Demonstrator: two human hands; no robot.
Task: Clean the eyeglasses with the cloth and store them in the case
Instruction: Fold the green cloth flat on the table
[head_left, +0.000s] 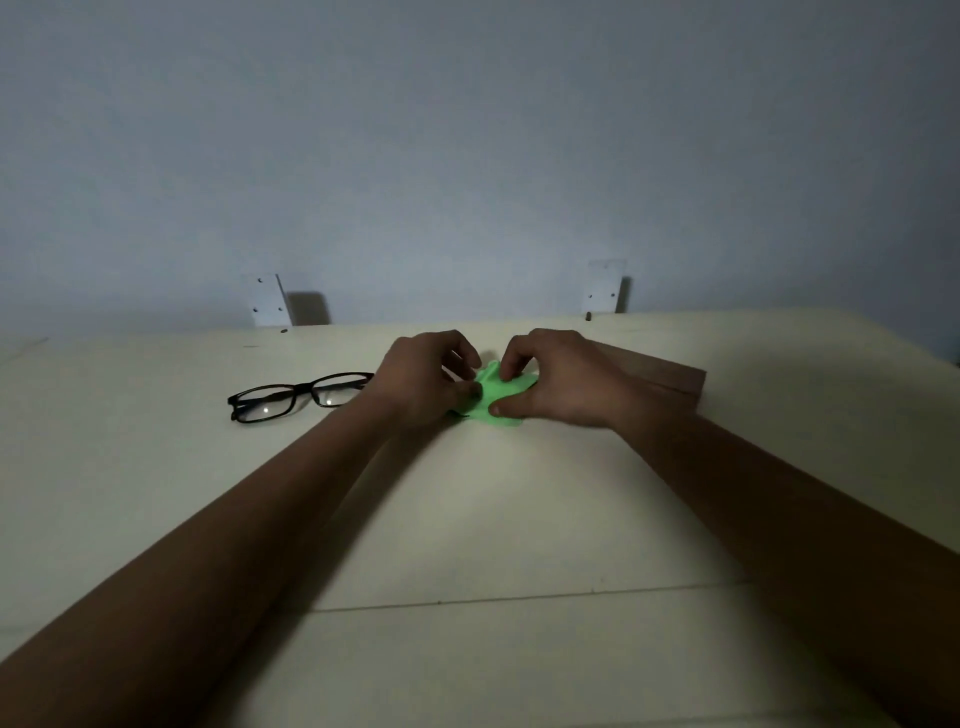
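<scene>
A bright green cloth (493, 402) lies crumpled on the pale table, pinched from both sides. My left hand (421, 382) grips its left edge and my right hand (558, 384) holds its right side, thumb pressing the near edge. Black-framed eyeglasses (298, 396) rest on the table to the left of my left hand, lenses facing me, untouched. A brown case (670, 382) lies flat behind and to the right of my right hand, partly hidden by it; whether it is open I cannot tell.
The cream table (467, 519) has a seam running across its near part. Two white brackets (270, 300) (602, 288) stand at the table's far edge against a grey wall. The room is dim.
</scene>
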